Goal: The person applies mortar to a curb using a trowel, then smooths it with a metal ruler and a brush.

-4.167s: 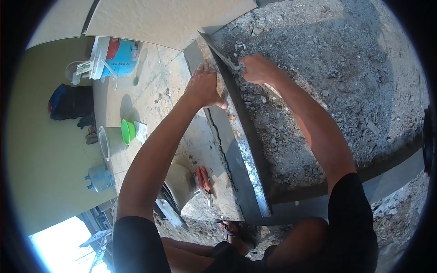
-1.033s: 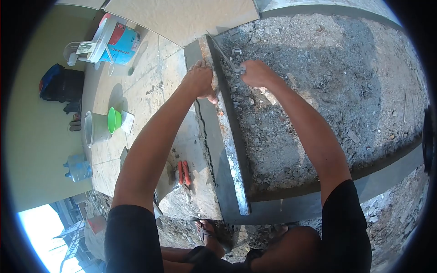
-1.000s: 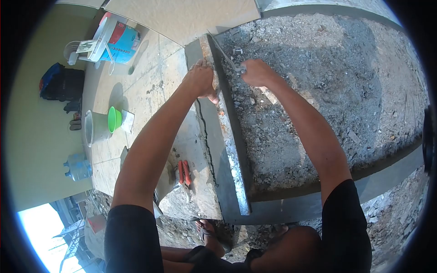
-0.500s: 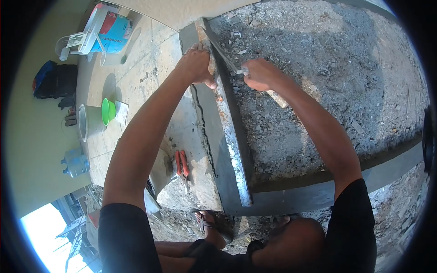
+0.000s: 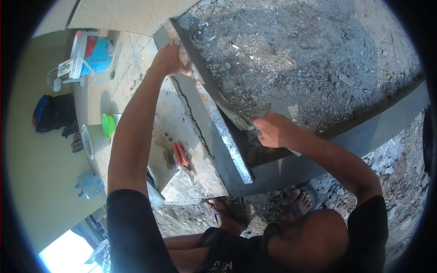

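My left hand is closed over the upper part of a long, paint-flecked, rusty straightedge bar. The bar lies along the top of a grey mortared curb, its lower end near the curb's corner. My right hand grips the handle of a trowel; part of the handle shows below my wrist. The trowel's long grey blade lies along the bar's right side, against the curb's inner edge. My fingers hide where the blade meets the handle.
Rubble and gravel fill the bed right of the curb. Red-handled pliers lie on the tiles at left. Farther off are a green bowl, a paint bucket, a dark bag and a water jug.
My right hand has drawn the trowel down along the bar toward the curb's near corner. My left hand stays on the bar's upper part. The whole view has shifted and turned somewhat.
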Demonstrator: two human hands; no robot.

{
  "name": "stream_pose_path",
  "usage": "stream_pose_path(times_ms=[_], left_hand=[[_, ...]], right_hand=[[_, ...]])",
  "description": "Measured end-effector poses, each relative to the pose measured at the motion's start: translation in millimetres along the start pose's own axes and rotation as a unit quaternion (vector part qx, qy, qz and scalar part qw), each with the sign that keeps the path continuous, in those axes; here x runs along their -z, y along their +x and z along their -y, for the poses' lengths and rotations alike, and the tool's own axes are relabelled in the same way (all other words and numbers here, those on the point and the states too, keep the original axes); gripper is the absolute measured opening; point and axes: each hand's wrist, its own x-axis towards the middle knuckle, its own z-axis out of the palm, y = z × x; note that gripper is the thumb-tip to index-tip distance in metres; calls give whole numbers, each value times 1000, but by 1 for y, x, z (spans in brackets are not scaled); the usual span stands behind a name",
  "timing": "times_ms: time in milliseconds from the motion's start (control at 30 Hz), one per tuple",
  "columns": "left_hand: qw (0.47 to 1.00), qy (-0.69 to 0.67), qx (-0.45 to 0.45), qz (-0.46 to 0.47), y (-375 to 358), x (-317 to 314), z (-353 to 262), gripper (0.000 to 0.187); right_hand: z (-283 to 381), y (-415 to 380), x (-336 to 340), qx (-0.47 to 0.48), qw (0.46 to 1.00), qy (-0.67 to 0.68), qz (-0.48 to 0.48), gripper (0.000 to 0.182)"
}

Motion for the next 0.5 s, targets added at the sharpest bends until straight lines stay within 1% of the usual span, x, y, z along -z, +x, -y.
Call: stream_pose_path(times_ms=[100,167,200,233,300,333,367,400,433,500], left_hand=[[1000,-8,7,0,2,-3,0,116],[1000,-9,14,-23,0,-3,-2,116],[1000,-8,12,-25,-3,-3,-5,116],[999,-16,18,-38,-7,-2,-8,114],[998,-25,25,-54,-16,-1,-14,112],[996,-27,43,-71,-19,-1,-17,108],[994,-31,61,-85,-26,-2,-21,105],[991,-20,84,-100,-32,-5,-26,95],[990,-19,89,-109,-35,-10,-31,95],[973,-61,106,-193,-47,-28,-43,91]], right_hand=[[7,-34,-16,1,1000,14,3,25],[12,-57,-25,30,999,33,-27,25],[10,-66,-35,42,997,63,-17,27],[13,-80,-31,41,997,61,-22,27],[19,-105,-19,-20,998,56,13,27],[16,-105,-15,-15,999,49,11,27],[13,-105,-11,-27,996,77,-25,27],[11,-105,-6,-38,992,106,-62,28],[7,-96,2,-32,992,99,-67,28],[-2,-62,16,-25,989,104,-102,30]])
